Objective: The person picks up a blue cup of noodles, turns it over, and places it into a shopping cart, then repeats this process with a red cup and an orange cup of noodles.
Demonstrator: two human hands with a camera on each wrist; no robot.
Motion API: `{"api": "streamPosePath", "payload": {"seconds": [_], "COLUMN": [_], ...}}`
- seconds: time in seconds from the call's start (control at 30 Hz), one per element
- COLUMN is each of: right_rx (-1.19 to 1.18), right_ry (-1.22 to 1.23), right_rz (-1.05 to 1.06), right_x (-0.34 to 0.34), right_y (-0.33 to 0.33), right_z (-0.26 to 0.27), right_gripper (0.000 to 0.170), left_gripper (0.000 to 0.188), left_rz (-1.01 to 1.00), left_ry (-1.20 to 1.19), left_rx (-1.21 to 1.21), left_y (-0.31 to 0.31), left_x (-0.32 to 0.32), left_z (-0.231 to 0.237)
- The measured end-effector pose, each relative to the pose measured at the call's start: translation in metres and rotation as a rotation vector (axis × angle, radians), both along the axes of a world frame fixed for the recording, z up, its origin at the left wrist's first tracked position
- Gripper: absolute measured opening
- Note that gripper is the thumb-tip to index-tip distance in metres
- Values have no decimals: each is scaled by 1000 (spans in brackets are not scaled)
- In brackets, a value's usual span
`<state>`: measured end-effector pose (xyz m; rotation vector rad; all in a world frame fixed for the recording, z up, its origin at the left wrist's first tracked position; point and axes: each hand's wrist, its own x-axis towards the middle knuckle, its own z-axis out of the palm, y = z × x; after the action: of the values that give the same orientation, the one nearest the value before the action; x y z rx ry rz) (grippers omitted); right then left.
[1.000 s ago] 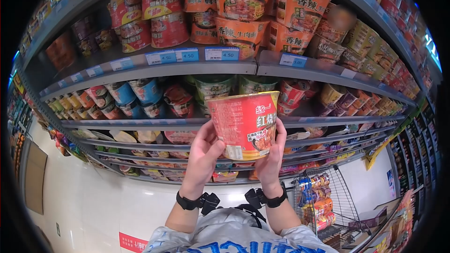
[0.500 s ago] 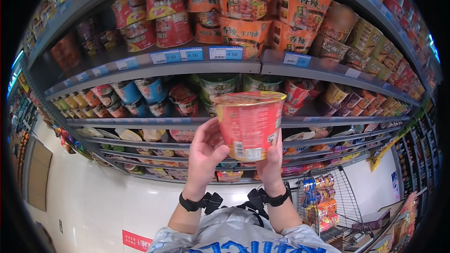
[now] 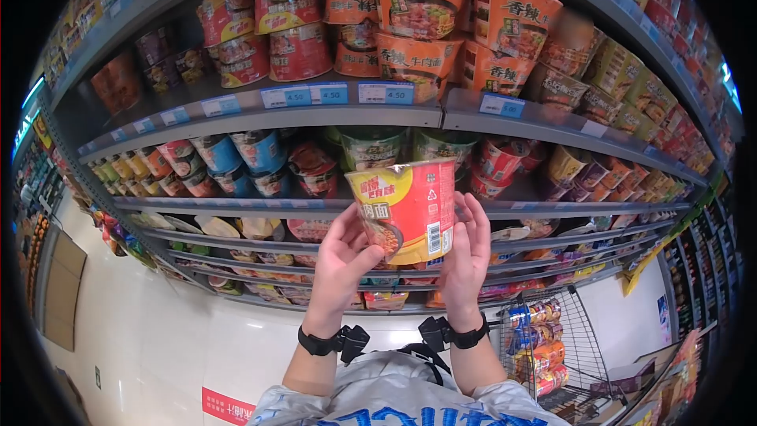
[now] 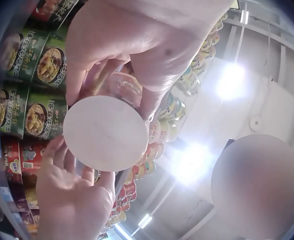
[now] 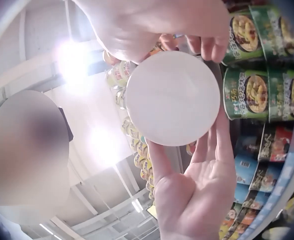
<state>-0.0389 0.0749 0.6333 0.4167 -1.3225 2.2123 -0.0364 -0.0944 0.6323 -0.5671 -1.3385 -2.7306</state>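
A red and yellow instant noodle cup is held up before the shelves, a barcode on its near right side. My left hand grips it from the left, thumb across the lower front and fingers behind. On the other side my right hand has its fingers raised and spread at the cup's edge, with the thumb close to the lower wall. Both wrist views look up at the cup's round white base. In the right wrist view, the left hand cups it from below in that picture.
Orange noodle cups stand stacked on the upper shelf, over blue price tags. Green cups line the shelf behind my hands. At lower right stands a wire shopping cart holding packs of noodle cups.
The cup has turned, its near side travelling rightward: the printed text panel went to the right edge and a yellow logo came round at left. The right fingers have loosened from it.
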Motion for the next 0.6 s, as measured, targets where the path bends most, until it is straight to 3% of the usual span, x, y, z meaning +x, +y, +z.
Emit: {"api": "streamPosePath", "payload": {"seconds": [0.07, 0.13, 0.2, 0.27, 0.3, 0.37, 0.4, 0.47, 0.6], "right_rx": [141, 343, 262, 153, 149, 191, 191, 145, 92], "right_ry": [31, 93, 58, 83, 75, 99, 95, 8, -34], "right_rz": [-127, -208, -147, -11, -19, 3, 1, 113, 263], "right_x": [-5, -5, -4, 1, 2, 3, 4, 5, 7], "right_y": [13, 20, 22, 24, 25, 27, 27, 24, 15], "right_z": [-11, -9, -5, -2, -3, -5, -5, -1, -2], "right_gripper": [37, 35, 38, 59, 59, 90, 90, 107, 115], "left_gripper": [75, 72, 70, 64, 64, 67, 67, 73, 79], "left_rz": [78, 71, 63, 90, 81, 93, 90, 103, 67], "left_ry": [43, -4, -48, -101, -107, 8, 4, 26, 31], "left_rx": [-148, -95, -42, -26, -31, -156, -157, -129, -96], "left_y": [0, 5, 9, 12, 11, 9, 11, 15, 18], "left_x": [0, -1, -4, -5, -6, -9, -8, -5, -5], "left_z": [2, 3, 4, 2, -1, -8, -8, -6, -10]}}
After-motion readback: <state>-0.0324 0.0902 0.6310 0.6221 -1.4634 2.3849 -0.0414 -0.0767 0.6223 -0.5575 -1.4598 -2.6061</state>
